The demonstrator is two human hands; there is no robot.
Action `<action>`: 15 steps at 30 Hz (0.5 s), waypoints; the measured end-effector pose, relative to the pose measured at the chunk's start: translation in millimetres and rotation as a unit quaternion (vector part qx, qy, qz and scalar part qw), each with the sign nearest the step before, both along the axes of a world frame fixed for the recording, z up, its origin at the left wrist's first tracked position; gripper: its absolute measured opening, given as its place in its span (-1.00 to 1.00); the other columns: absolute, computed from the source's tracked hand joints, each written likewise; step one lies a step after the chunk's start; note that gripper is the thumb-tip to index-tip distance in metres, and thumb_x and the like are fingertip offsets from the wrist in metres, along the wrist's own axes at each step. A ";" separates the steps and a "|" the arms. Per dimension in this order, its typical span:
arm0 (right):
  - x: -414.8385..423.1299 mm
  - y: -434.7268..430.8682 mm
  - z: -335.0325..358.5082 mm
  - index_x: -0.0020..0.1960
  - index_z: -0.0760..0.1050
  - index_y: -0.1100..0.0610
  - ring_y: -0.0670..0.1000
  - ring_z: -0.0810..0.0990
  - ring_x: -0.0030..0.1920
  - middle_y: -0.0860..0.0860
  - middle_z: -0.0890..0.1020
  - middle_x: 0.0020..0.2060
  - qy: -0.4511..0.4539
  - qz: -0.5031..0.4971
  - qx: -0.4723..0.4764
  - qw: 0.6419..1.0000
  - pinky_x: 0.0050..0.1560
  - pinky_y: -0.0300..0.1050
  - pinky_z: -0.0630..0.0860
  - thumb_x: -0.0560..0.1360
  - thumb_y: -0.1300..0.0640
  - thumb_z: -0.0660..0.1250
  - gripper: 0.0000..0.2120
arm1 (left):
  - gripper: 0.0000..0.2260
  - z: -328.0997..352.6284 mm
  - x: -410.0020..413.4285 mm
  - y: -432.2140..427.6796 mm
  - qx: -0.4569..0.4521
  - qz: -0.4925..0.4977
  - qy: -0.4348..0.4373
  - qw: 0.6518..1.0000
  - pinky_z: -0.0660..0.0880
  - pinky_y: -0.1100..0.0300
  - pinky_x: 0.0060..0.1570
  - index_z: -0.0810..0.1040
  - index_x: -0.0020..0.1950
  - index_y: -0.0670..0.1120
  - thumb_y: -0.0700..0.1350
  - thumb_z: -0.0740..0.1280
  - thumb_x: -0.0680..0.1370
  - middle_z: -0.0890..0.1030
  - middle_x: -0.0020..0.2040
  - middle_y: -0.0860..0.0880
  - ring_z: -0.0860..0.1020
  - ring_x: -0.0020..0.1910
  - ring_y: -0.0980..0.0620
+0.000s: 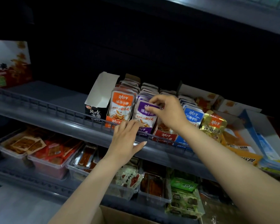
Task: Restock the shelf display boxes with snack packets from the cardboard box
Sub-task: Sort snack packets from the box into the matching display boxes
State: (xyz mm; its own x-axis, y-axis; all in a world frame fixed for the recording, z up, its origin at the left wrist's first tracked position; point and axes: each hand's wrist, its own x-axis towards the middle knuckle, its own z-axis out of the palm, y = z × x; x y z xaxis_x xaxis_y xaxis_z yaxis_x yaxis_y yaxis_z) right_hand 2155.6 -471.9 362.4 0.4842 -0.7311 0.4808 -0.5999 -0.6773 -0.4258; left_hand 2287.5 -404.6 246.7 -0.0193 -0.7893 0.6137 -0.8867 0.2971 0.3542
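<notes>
Fingers (pixel 157 100): those of the right hand (pixel 168 112) pinch the top edge of the front purple packet (pixel 145 118). Those of the left hand (pixel 126 139) lie straight and released, tips against the front of the purple box (pixel 145 130) and the rail (pixel 55 109).
Task's thing: the pinched packet stands upright at the front of the purple box.
Step in hand: seating that packet, as I judge it.
Doing it well: keep the left hand bracing the box front so it cannot slide; press the packet straight down, face forward, flush with the row behind.
Purple box: nearly full, packets in a row to the back.
Orange box (pixel 115 122): just left of the purple box, packed with orange packets (pixel 121 105).
Black box (pixel 95 110): further left, white inside, no packets visible.
Red box (pixel 165 136): just right of the purple box, stock sits low.
Blue box (pixel 181 142): beyond the red one, filled with blue packets (pixel 193 115).
Cardboard box (pixel 120 217): well below the purple box, contents hidden.
</notes>
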 end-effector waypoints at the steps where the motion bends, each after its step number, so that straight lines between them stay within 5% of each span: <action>1: 1.1 0.8 1.6 -0.02 0.57 0.04 -0.18 0.53 -0.15 -0.11 0.59 -0.16 -0.003 0.001 0.010 1.000 -0.19 -0.43 0.43 0.45 0.09 0.45 -0.87 | -0.58 -0.3 1.3 -0.4 -0.005 0.002 0.003 1.000 0.11 0.22 0.07 0.42 0.29 -0.04 0.05 0.38 0.49 0.43 0.28 0.02 0.25 0.20 0.06; 7: 2.2 7.5 0.7 -0.08 0.49 -0.04 -0.24 0.51 -0.21 -0.24 0.51 -0.24 -0.007 0.008 0.009 1.000 -0.25 -0.52 0.41 0.44 0.09 0.45 -0.85 | -0.63 -2.0 2.9 2.3 -0.018 0.011 0.013 1.000 0.16 0.19 0.06 0.43 0.25 -0.04 0.05 0.37 0.49 0.45 0.22 0.02 0.27 0.17 0.08; 15: -19.6 29.3 -17.5 0.14 0.53 0.04 -0.22 0.45 0.04 -0.14 0.50 0.06 -0.059 -0.022 -0.076 0.995 0.00 -0.55 0.33 0.46 0.11 0.43 -0.74 | -0.55 -7.0 -3.9 23.2 -0.014 0.012 0.068 0.997 0.18 0.18 0.24 0.37 0.40 0.02 0.08 0.27 0.53 0.39 0.32 0.04 0.26 0.28 0.09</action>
State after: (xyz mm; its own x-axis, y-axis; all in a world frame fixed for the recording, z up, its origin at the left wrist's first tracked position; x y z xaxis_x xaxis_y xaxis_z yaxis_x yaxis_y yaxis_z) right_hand 2136.0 -442.5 344.8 0.3873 -0.6651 0.6385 -0.5829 -0.7132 -0.3893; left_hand 2283.6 -381.4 239.7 0.0855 -0.7712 0.6309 -0.8379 0.2869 0.4643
